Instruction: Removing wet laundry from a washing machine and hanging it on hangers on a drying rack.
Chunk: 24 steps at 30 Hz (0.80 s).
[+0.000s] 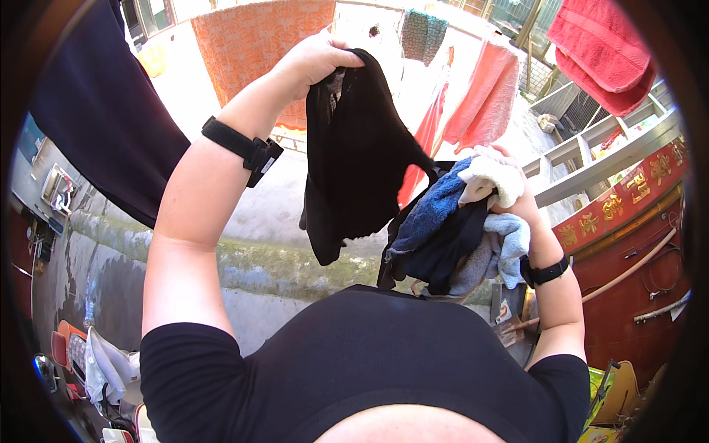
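Observation:
My left hand (327,55) is raised and pinches the upper edge of a black garment (360,160), which hangs down in front of me. My right hand (504,166) clutches a bundle: a white cloth (493,180), a blue towel (429,207), a light blue cloth (508,238), a grey cloth (471,271) and dark fabric (443,249). The lower right side of the black garment runs to this bundle; whether the right fingers also hold it is hidden. Both forearms wear black straps, and the left one carries a small black device (266,161).
Dark blue fabric (105,111) hangs at left. An orange patterned cloth (260,61), a pink towel (484,94), a teal cloth (424,36) and a red towel (604,50) hang beyond. A metal ladder (604,158) slants at right, by a red panel. Chairs (69,343) stand lower left.

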### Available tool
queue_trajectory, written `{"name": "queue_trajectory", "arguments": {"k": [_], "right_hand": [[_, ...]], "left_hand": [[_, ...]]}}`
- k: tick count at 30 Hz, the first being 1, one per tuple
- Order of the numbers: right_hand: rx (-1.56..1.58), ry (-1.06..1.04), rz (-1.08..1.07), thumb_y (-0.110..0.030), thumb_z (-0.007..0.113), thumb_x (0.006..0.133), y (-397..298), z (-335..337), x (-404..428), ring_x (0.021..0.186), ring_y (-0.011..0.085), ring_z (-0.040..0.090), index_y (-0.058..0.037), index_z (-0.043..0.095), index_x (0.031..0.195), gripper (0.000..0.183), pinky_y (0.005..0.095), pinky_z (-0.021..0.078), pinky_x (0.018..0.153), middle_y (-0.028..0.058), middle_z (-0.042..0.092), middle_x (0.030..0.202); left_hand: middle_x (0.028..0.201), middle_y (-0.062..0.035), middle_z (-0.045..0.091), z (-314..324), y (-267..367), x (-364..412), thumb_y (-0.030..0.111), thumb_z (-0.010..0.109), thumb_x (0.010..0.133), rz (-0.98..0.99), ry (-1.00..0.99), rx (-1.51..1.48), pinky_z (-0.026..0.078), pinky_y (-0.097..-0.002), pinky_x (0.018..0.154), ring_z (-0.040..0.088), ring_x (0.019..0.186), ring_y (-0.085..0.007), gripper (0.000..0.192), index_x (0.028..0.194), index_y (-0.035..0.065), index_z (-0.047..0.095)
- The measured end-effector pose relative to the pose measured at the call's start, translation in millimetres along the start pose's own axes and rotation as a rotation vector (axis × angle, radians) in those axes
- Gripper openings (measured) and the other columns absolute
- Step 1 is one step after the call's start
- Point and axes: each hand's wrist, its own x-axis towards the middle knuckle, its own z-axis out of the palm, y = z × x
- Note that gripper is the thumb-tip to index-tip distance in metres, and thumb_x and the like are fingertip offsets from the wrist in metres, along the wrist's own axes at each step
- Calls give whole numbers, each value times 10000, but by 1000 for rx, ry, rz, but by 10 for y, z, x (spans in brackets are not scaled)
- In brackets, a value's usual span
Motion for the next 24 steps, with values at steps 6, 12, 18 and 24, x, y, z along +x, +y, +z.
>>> {"name": "queue_trajectory", "arguments": {"k": [6,12,18,24], "right_hand": [[276,-185,212,-145,774,684,-382,-99,231,957,192,613,-69,371,1369,798,305,466,875,92,626,1043],[244,-61,237,-158,771,690,-347,12,-24,973,199,612,-82,369,1383,804,301,455,893,100,619,1059],[231,-129,181,-200,763,708,-424,106,112,913,242,626,-89,352,1411,823,323,469,855,123,645,974],[-147,-231,-48,-197,723,678,-622,83,429,831,309,614,-181,322,1424,847,385,449,812,125,652,861]], "left_hand": [[892,-39,684,323,91,186,237,665,780,-8,-131,172,489,-268,721,616,792,-126,304,1043,87,686],[919,-72,683,155,386,47,179,592,868,-177,-122,-335,535,-287,709,666,791,-158,233,1045,35,640],[956,-82,676,501,484,5,205,586,878,-147,-206,-193,546,-291,733,663,824,-162,286,1104,34,627],[939,-74,669,972,417,36,155,592,837,-34,-509,89,520,-238,741,634,797,-128,307,1102,9,642]]}}
